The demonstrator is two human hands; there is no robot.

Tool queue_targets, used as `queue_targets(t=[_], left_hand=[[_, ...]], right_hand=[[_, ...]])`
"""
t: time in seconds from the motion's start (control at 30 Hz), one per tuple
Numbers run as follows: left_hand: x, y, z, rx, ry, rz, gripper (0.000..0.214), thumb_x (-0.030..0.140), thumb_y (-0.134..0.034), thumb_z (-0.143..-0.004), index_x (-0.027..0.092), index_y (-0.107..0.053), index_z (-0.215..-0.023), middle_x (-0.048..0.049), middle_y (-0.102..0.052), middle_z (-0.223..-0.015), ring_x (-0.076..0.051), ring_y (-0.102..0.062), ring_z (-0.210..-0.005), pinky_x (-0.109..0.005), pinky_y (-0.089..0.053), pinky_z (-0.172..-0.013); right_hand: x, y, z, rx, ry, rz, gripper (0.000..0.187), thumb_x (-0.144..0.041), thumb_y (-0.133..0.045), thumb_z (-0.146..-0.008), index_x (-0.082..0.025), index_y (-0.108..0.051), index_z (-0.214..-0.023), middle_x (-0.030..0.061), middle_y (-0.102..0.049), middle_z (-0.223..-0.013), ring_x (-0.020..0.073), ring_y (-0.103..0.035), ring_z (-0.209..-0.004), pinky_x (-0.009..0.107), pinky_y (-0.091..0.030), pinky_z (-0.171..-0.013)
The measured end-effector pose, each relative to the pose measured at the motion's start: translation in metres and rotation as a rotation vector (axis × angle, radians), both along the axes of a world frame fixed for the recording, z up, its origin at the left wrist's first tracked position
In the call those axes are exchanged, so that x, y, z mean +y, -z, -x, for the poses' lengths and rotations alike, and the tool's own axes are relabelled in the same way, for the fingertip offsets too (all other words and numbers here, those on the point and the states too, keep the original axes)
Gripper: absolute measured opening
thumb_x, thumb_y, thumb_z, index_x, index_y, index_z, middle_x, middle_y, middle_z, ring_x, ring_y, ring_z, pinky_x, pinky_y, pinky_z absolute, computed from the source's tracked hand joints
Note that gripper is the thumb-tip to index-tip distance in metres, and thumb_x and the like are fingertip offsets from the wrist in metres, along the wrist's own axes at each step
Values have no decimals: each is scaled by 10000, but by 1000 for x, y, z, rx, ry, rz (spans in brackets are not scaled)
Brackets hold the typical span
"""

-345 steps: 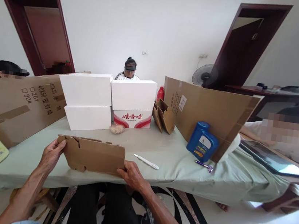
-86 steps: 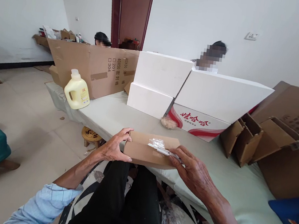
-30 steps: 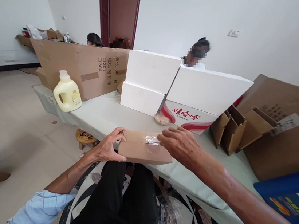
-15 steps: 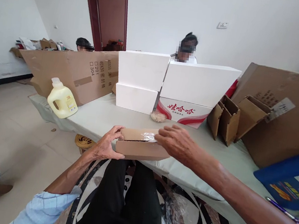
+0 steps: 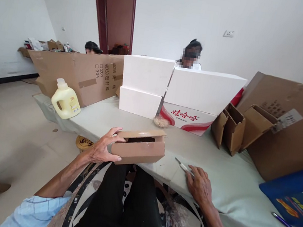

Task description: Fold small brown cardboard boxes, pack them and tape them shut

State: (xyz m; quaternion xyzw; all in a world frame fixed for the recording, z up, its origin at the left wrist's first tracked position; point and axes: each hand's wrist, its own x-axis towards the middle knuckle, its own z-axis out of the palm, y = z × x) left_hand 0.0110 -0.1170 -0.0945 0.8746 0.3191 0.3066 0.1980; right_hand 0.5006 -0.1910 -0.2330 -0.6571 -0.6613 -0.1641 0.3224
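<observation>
Tilted at the table's front edge is a small brown cardboard box, its top flap raised and a dark gap showing inside. My left hand grips the box's left end, thumb on the front and fingers at the top opening. To the right, a thin utility knife with a pale handle lies on the table, its blade end pointing away to the left. My right hand rests over the handle's near end, fingers curled on it; the palm side is hidden.
White boxes stand stacked at the back, with a small clear bag before them. A yellow jug is at left, folded cardboard pieces and a blue container at right. A person sits beyond the boxes.
My right hand has left the tape on the box top and moved right and down to the knife. The box's flap has lifted, and the box has shifted slightly left in my left hand.
</observation>
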Motion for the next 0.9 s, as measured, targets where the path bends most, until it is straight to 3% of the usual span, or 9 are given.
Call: queue_targets(t=[0.1, 0.2, 0.33, 0.43, 0.53, 0.7, 0.9], left_hand=[[1, -4, 4, 10, 5, 10, 833, 390, -923, -783, 310, -590, -1542, -156, -366, -1736, -402, -404, -1610, -588, -436, -1283], [1, -8, 6, 4, 24, 36, 925, 510, -912, -800, 319, -516, -1614, -159, -383, -1733, -411, -418, -1596, -604, -440, -1275], [-1, -16, 4, -18, 28, 57, 839, 590, -823, -883, 294, -518, -1607, -161, -454, -1689, -396, -466, -1563, -581, -463, -1257], [-4, -20, 1, -14, 18, 39, 693, 585, -773, -932, 268, -602, -1525, -161, -510, -1652, -385, -507, -1532, -556, -488, -1240], [-5, -22, -1, 7, 15, -1, 581, 567, -735, -970, 244, -664, -1448, -162, -556, -1620, -371, -540, -1506, -548, -501, -1226], [-5, -24, -3, 34, -13, -123, 438, 494, -670, -1039, 218, -708, -1377, -160, -630, -1558, -340, -599, -1442, -545, -526, -1185], [-14, -33, -14, 148, -6, -383, 246, 342, -593, -1089, 220, -795, -1159, -108, -739, -1442, -347, -590, -1436, -559, -508, -1146]], right_hand=[[11, -23, 27, 127, -113, -123, 331, -446, -507, -1072, -215, -722, -1173, 149, -744, -1097, 326, -702, -1033, 483, -574, -915], [17, -63, 68, 241, -290, -242, 250, -386, -579, -1093, -229, -707, -1240, 132, -730, -1179, 301, -701, -1098, 472, -574, -960], [15, -116, 120, 176, -488, -316, 245, -267, -629, -1082, -242, -682, -1320, 123, -733, -1245, 290, -687, -1145, 489, -537, -1037], [15, -141, 142, 107, -573, -313, 289, -238, -649, -1067, -231, -666, -1356, 131, -730, -1285, 296, -678, -1153, 492, -530, -1041], [18, -151, 150, 100, -603, -261, 288, -259, -647, -1069, -224, -675, -1354, 131, -736, -1265, 309, -664, -1158, 492, -538, -1024], [22, -149, 156, 154, -640, -134, 238, -323, -603, -1093, -233, -715, -1282, 112, -767, -1162, 307, -674, -1098, 484, -537, -981], [10, -150, 168, 539, -608, 9, 316, -491, -598, -1084, -235, -784, -1074, 68, -793, -1037, 263, -710, -976, 395, -532, -903]])
